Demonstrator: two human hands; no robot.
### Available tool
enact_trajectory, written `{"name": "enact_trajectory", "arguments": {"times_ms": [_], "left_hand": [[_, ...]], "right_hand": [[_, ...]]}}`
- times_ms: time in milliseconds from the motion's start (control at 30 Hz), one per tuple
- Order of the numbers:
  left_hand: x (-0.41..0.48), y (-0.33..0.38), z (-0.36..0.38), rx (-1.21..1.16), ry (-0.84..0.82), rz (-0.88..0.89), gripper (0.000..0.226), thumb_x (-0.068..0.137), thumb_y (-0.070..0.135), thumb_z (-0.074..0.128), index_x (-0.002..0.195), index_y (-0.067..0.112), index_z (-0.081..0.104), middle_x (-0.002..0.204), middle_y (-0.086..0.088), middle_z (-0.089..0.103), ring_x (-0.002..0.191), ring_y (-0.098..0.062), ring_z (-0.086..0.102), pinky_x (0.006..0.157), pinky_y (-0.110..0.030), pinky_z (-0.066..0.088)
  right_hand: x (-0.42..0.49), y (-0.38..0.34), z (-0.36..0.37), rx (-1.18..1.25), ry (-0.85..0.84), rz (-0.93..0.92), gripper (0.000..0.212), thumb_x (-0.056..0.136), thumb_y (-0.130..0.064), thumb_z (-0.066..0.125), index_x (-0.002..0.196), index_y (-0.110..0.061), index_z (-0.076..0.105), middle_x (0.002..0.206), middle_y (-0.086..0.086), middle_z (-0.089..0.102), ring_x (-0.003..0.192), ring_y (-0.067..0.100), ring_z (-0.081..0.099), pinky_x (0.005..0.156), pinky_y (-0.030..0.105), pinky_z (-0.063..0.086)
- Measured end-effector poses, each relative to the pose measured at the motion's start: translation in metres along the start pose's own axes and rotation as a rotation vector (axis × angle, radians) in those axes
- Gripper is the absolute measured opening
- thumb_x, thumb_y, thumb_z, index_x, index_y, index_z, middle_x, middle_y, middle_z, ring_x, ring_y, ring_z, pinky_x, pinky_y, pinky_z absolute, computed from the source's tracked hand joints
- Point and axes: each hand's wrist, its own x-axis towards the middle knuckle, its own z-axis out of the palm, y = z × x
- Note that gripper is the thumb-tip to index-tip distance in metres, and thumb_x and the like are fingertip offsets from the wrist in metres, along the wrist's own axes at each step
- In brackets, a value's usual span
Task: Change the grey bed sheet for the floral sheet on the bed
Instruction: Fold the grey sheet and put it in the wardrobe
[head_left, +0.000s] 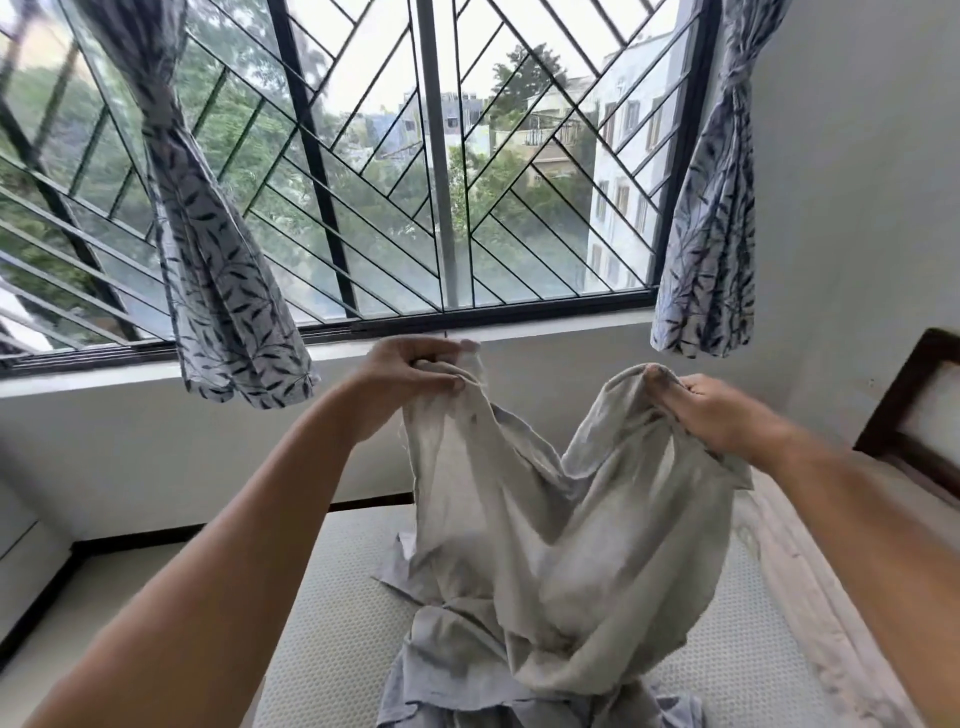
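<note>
Glass and thin black bars make up the wide window (436, 156), with the bars set in diagonal chevron patterns across dark rectangular frames. Below it runs a smooth, pale wall and a flat white sill (130, 379).

The mattress (332, 623) lies under the window. Its bare white cover is quilted in a fine dotted weave, and rumpled pale fabric runs along its right edge.

The grey sheet (545, 519) is lifted off the mattress at the middle of the view. It is a thin, soft, matte cloth with a frayed left edge. It hangs from two raised points and sags between them in a deep fold. Its lower part is bunched and twisted on the mattress, where bluer grey folds (415, 691) lie crumpled. I cannot tell whether these belong to the same sheet.

Two light cotton curtains printed with dark slender leaves hang gathered and tied at the waist. The left curtain (223, 270) flares out over the sill, and the right curtain (711, 234) hangs beside the side wall.

A dark wooden headboard (914, 410) with a pale inset panel stands at the right end of the mattress.

The left hand (410, 379) has its fingers curled and pinches the sheet's upper edge against the thumb. The right hand (722, 410) is closed in a fist round a bunched peak of the same cloth. The two hands are apart and held in front of the wall.
</note>
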Motion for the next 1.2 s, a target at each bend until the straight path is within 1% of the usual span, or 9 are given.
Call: {"name": "enact_trajectory", "arguments": {"times_ms": [133,233,367,500,700,833,900,1067,1200], "left_hand": [[-0.005,-0.026,-0.007,-0.244,0.103,-0.041,0.025,0.078,0.008,0.077,0.102,0.001,0.072,0.090,-0.010,0.071,0.081,-0.020,0.063,0.070,-0.025,0.055],[-0.011,-0.038,0.011,-0.111,0.186,-0.030,0.008,0.092,0.011,0.069,0.098,0.007,0.072,0.088,-0.006,0.069,0.082,-0.019,0.060,0.069,-0.023,0.054],[-0.035,-0.042,0.065,0.333,-0.154,-0.015,0.057,0.074,0.038,0.087,0.125,0.036,0.063,0.087,0.022,0.064,0.079,0.006,0.059,0.077,-0.015,0.051],[-0.040,-0.066,0.086,0.610,-0.147,0.001,0.027,0.074,0.053,0.076,0.076,0.027,0.067,0.066,0.010,0.058,0.060,-0.005,0.051,0.063,-0.032,0.049],[-0.035,-0.052,0.049,0.369,0.036,0.081,0.030,0.088,0.003,0.067,0.070,0.027,0.060,0.078,0.009,0.050,0.067,-0.001,0.047,0.062,-0.016,0.036],[-0.033,-0.043,0.031,0.229,0.124,0.045,0.006,0.085,0.017,0.062,0.087,0.018,0.068,0.090,-0.001,0.058,0.078,-0.006,0.053,0.073,-0.027,0.041],[-0.035,-0.037,0.018,-0.001,0.202,-0.025,0.023,0.082,0.023,0.057,0.099,0.013,0.068,0.092,-0.006,0.063,0.084,-0.016,0.055,0.075,-0.033,0.043],[-0.039,-0.023,-0.022,-0.117,0.450,-0.015,0.019,0.099,0.018,0.054,0.106,0.006,0.067,0.089,-0.008,0.069,0.082,-0.023,0.063,0.075,-0.035,0.052],[-0.052,-0.008,-0.048,-0.161,0.541,0.063,0.021,0.090,0.028,0.057,0.092,0.011,0.069,0.082,-0.014,0.063,0.075,-0.026,0.058,0.070,-0.038,0.049]], "right_hand": [[-0.005,-0.023,0.020,0.055,-0.046,-0.009,0.077,0.087,-0.084,0.020,0.054,-0.018,0.043,0.048,-0.010,0.043,0.047,0.011,0.038,0.060,0.032,0.033],[-0.006,-0.039,0.035,0.286,-0.111,0.045,0.082,0.096,-0.074,0.026,0.069,-0.009,0.068,0.069,0.003,0.067,0.063,0.017,0.056,0.063,0.029,0.046],[-0.012,-0.072,0.058,0.560,-0.226,0.008,0.068,0.090,-0.071,0.046,0.083,-0.012,0.079,0.083,0.016,0.073,0.069,0.020,0.064,0.065,0.028,0.051],[-0.011,-0.086,0.072,0.775,-0.371,-0.141,0.057,0.074,-0.063,0.077,0.102,-0.014,0.076,0.085,0.013,0.067,0.070,0.017,0.063,0.061,0.027,0.055],[-0.004,-0.065,0.098,-0.129,-0.222,-0.123,0.030,0.069,-0.045,0.088,0.074,-0.027,0.064,0.070,-0.011,0.065,0.070,0.010,0.062,0.069,0.032,0.052],[0.000,-0.057,0.132,-0.134,0.039,-0.030,0.032,0.086,-0.045,0.072,0.069,-0.020,0.060,0.067,-0.003,0.061,0.068,0.020,0.057,0.055,0.028,0.040],[0.001,-0.046,0.145,0.040,0.109,-0.031,0.038,0.089,-0.048,0.065,0.074,-0.014,0.057,0.065,-0.003,0.059,0.065,0.019,0.053,0.056,0.032,0.039],[-0.017,-0.033,0.187,0.604,-0.365,-0.094,0.042,0.080,-0.049,0.078,0.082,-0.010,0.063,0.075,-0.004,0.058,0.069,0.013,0.053,0.064,0.033,0.043],[-0.025,-0.036,0.205,0.053,-0.567,-0.046,0.032,0.080,-0.048,0.082,0.087,-0.018,0.072,0.084,-0.006,0.074,0.078,0.011,0.069,0.071,0.026,0.055]]}}
